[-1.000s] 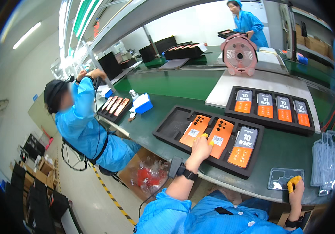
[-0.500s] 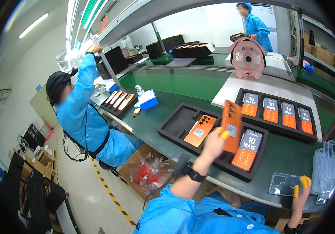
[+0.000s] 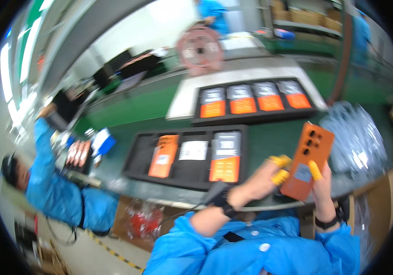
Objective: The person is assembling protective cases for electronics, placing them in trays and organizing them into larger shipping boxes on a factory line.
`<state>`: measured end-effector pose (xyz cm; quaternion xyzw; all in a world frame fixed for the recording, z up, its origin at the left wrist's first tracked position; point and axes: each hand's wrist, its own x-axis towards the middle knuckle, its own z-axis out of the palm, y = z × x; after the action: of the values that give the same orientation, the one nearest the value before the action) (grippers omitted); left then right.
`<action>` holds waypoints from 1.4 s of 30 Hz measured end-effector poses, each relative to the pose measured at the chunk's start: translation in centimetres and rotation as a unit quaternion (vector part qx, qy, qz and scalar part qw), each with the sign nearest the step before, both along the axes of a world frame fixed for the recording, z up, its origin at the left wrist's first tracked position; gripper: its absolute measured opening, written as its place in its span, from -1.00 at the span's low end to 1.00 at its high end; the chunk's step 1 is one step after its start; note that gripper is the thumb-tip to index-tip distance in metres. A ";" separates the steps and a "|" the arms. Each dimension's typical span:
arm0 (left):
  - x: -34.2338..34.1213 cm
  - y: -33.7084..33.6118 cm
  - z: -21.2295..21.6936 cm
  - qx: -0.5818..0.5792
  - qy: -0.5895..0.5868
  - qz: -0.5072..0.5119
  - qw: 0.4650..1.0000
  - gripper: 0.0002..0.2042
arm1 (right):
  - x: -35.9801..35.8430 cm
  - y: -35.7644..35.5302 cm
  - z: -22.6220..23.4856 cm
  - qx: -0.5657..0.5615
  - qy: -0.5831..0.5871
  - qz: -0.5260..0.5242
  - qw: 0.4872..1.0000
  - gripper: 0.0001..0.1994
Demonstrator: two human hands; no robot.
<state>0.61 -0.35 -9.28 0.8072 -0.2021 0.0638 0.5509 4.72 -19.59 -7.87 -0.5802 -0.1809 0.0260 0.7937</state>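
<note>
An orange smartphone (image 3: 313,144) is tilted above the bench's front edge, its back and camera lenses facing up. My right hand (image 3: 322,185) grips its lower right side, thumb on the back near a pale label. Beside its left edge is my left hand (image 3: 263,176), yellow-capped fingers apart; blur hides whether they touch the phone. The near black foam tray (image 3: 137,160), to the left, holds another orange phone (image 3: 163,156), back up, and a phone (image 3: 225,156) showing a grey-and-orange front film. A white printed sheet (image 3: 193,150) lies in the compartment between them.
Behind, a second black tray (image 3: 256,118) holds several film-fronted phones. Clear plastic cases (image 3: 354,137) are heaped at the right. A pink fan (image 3: 200,49) stands at the back. A co-worker (image 3: 54,160) sits at the left; a carton (image 3: 123,217) with plastic bags is below the bench.
My left hand has carried the phone rightward from the near tray, and my right hand now grips it. The view has swung right. The white sheet in the tray compartment is now uncovered.
</note>
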 end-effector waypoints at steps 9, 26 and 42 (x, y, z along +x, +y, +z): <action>2.1 -1.2 1.2 0.337 0.037 0.001 0.941 0.00 | 0.8 -4.9 5.6 -0.330 -0.317 -0.176 0.872 -0.77; -5.1 -2.0 -2.0 0.173 -0.026 0.150 0.973 -0.06 | 0.5 -4.6 0.4 -0.503 -0.462 0.117 0.721 -0.52; -6.8 -1.1 0.9 -0.036 -0.068 0.083 0.994 0.01 | -1.7 -2.6 -0.2 -0.483 -0.377 -0.023 0.790 -0.09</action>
<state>-6.19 -1.46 -8.41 0.7945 -0.1687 0.1715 0.5576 2.97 -22.15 -8.11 -0.8558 -0.4161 -0.1293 0.2788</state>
